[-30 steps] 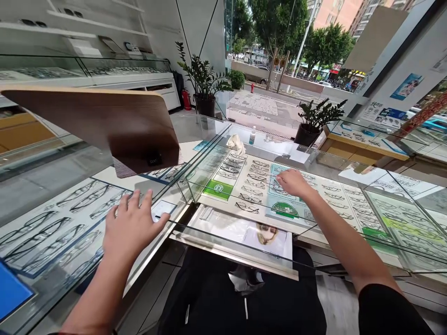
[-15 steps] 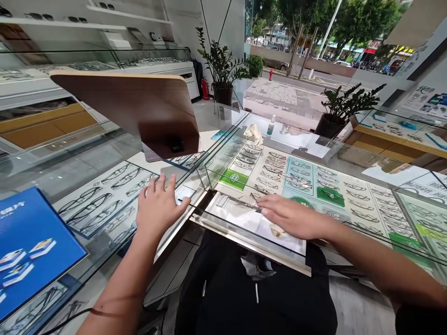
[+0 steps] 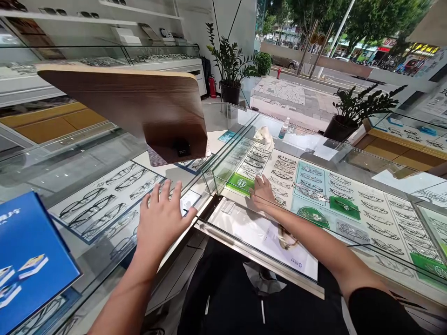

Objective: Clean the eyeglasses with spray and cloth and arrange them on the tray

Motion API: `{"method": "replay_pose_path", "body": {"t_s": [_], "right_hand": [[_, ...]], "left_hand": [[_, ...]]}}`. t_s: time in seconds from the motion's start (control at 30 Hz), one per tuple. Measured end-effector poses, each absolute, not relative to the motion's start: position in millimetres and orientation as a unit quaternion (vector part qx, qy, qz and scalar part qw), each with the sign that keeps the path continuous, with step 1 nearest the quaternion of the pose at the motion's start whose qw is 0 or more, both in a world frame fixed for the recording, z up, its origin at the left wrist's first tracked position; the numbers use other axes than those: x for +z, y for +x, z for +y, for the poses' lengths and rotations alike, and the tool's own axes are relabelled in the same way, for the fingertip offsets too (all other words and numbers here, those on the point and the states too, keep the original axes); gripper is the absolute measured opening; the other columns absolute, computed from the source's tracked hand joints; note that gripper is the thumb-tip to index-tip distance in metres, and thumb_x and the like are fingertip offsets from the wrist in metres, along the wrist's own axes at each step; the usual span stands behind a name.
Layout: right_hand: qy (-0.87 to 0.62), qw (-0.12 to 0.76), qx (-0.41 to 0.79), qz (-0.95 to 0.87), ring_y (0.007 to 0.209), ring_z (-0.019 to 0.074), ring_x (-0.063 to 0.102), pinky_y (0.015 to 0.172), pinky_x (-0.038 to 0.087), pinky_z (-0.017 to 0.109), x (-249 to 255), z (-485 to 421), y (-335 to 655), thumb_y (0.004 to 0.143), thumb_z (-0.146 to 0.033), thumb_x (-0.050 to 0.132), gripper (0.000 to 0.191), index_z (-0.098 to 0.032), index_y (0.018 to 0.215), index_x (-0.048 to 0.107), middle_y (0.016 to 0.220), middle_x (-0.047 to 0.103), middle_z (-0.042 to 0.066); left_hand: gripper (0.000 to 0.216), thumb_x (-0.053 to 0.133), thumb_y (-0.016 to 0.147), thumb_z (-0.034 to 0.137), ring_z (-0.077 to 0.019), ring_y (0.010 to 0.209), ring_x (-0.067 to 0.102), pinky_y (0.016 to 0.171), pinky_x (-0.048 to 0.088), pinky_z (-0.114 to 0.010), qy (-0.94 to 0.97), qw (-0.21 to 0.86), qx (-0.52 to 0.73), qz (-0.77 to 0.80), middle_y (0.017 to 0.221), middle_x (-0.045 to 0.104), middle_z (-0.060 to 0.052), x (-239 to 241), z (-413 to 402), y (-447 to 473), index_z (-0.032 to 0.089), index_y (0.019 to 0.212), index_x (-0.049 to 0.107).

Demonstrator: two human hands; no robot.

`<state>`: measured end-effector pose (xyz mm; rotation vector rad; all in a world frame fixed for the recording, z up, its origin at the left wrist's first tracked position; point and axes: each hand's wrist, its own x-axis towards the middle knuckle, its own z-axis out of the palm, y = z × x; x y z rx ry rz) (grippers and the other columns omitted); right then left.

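Note:
My left hand point(image 3: 161, 216) rests with fingers spread on the glass countertop point(image 3: 87, 160), near its inner edge. Eyeglasses point(image 3: 91, 209) lie in rows under the glass beside it. My right hand point(image 3: 262, 193) reaches into the pulled-out display drawer, by a green card point(image 3: 240, 183) with a white logo. Its fingers are curled; whatever they hold, if anything, is hidden. Several rows of glasses point(image 3: 256, 160) lie just beyond that hand. Close to my body, a white printed sheet point(image 3: 244, 228) lies in the front of the drawer.
A brown wood-grain board point(image 3: 139, 102), seen from behind, rises from the left counter. A blue box point(image 3: 31, 260) stands at the far left. A crumpled cloth point(image 3: 264, 136) and a small spray bottle point(image 3: 284, 128) are at the back. Potted plants point(image 3: 349, 116) stand beyond the counter.
My right hand has moved forward and left, from above the white sheet to the green card, and its fingers have curled. The left hand stays on the glass. The view has shifted slightly.

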<state>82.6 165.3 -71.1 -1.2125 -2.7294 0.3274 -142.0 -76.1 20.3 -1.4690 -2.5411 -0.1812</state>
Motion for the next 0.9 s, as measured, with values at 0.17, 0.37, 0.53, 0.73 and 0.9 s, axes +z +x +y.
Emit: {"method": "replay_pose_path", "body": {"t_s": [0.17, 0.37, 0.53, 0.73, 0.9], "right_hand": [[-0.401, 0.073, 0.101, -0.908, 0.165, 0.0399, 0.027, 0.134, 0.022, 0.053, -101.0, 203.8, 44.8, 0.114, -0.039, 0.038, 0.055, -0.004, 0.151, 0.059, 0.168, 0.051, 0.021], [-0.39, 0.077, 0.098, -0.912, 0.162, 0.0426, 0.031, 0.135, 0.019, 0.054, -125.2, 222.4, 22.6, 0.114, -0.042, 0.037, 0.057, -0.004, 0.148, 0.063, 0.165, 0.054, 0.02], [-0.386, 0.079, 0.105, -0.913, 0.161, 0.041, 0.033, 0.134, 0.02, 0.056, -132.5, 225.6, 13.8, 0.114, -0.043, 0.037, 0.057, -0.005, 0.148, 0.063, 0.163, 0.056, 0.021], [-0.392, 0.063, 0.129, -0.909, 0.162, 0.0408, 0.032, 0.135, 0.018, 0.055, -130.6, 226.1, 10.4, 0.114, -0.044, 0.034, 0.061, -0.003, 0.152, 0.06, 0.166, 0.053, 0.022], [-0.382, 0.049, 0.17, -0.907, 0.165, 0.0395, 0.031, 0.134, 0.023, 0.058, -105.8, 208.2, 14.3, 0.115, -0.045, 0.032, 0.062, -0.004, 0.157, 0.054, 0.172, 0.045, 0.023]], "left_hand": [[0.082, 0.037, 0.099, 0.052, -0.0461, 0.162, 0.032, 0.128, 0.026, -0.063, -0.499, 0.116, -0.064, -0.857, 0.174, 0.038, -0.027, 20.8, -77.2, -140.7, 0.005, 0.166, 0.043], [0.084, 0.038, 0.097, 0.053, -0.0467, 0.162, 0.033, 0.129, 0.027, -0.064, -0.493, 0.115, -0.075, -0.859, 0.172, 0.041, -0.028, 19.3, -75.4, -142.2, 0.003, 0.164, 0.047], [0.085, 0.037, 0.097, 0.055, -0.048, 0.163, 0.033, 0.127, 0.029, -0.066, -0.487, 0.107, -0.073, -0.864, 0.173, 0.04, -0.028, 17.0, -73.8, -144.9, 0.004, 0.164, 0.048], [0.087, 0.04, 0.096, 0.056, -0.0482, 0.164, 0.031, 0.128, 0.028, -0.066, -0.487, 0.094, -0.069, -0.865, 0.174, 0.038, -0.027, 15.0, -75.6, -148.9, 0.005, 0.166, 0.045], [0.087, 0.046, 0.095, 0.055, -0.0474, 0.165, 0.029, 0.13, 0.025, -0.065, -0.487, 0.089, -0.091, -0.864, 0.175, 0.037, -0.027, 14.5, -77.0, -148.0, 0.008, 0.167, 0.043]]}}
